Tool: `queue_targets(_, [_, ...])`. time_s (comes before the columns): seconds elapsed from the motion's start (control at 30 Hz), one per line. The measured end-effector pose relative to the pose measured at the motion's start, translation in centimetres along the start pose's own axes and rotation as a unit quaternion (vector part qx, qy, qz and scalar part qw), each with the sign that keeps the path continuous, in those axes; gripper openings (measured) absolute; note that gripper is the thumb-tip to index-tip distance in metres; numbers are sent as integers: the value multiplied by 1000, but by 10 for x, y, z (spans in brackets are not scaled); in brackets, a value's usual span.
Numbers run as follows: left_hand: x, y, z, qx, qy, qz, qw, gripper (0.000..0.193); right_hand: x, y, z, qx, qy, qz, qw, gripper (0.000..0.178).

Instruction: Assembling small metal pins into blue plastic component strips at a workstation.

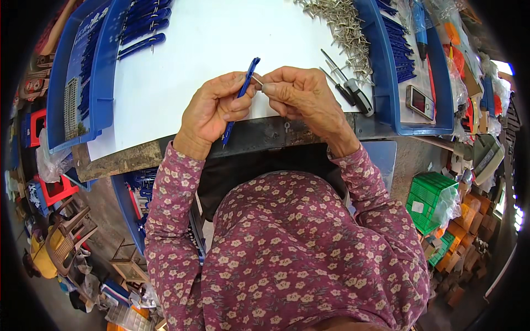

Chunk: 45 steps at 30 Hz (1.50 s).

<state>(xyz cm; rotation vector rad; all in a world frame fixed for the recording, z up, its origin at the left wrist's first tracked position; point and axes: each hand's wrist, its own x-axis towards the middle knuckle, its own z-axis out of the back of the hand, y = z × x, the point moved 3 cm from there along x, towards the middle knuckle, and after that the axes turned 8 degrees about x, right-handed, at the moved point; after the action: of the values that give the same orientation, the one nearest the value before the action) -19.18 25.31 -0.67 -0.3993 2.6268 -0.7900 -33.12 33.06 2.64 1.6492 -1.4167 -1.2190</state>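
My left hand [212, 105] is closed around a long, slim blue plastic handle [251, 70], which stands nearly upright, tilted a little to the right at its top. Thin metal shows at its lower tip. Close beside it, my right hand [309, 99] pinches a thin metal pin [257, 80], whose end meets or nearly meets the handle's side; the exact contact is hidden by my fingers. A heap of similar metal pins with flat heads [353, 41] lies beyond my right hand on the white sheet [221, 33]. Finished-looking blue pieces [142, 45] lie in a row at the far left.
Right of my hand lie a screwdriver with a black and grey handle [359, 96] and another thin tool [343, 92]. Blue trays flank the sheet, the left tray [104, 107] and the right tray [387, 71] holding blue parts. A mobile phone [420, 102] rests in the right one.
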Motion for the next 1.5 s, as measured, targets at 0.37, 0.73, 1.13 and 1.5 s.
queue_targets(0.37, [0, 4, 0, -26, -4, 3, 1000, 24, -1, 2, 2, -13, -4, -33, 999, 23])
queue_targets(0.73, [-1, 3, -9, 61, -48, -7, 997, 18, -4, 0, 6, -10, 6, -41, 999, 23])
queue_targets(1.13, [-2, 1, -12, 224, -99, -49, 968, 19, -5, -2, 10, -27, 0, -44, 999, 24])
queue_targets(1.5, [-6, 4, -21, 347, -111, -110, 925, 22, -6, -6, 11, -65, 11, -8, 998, 24])
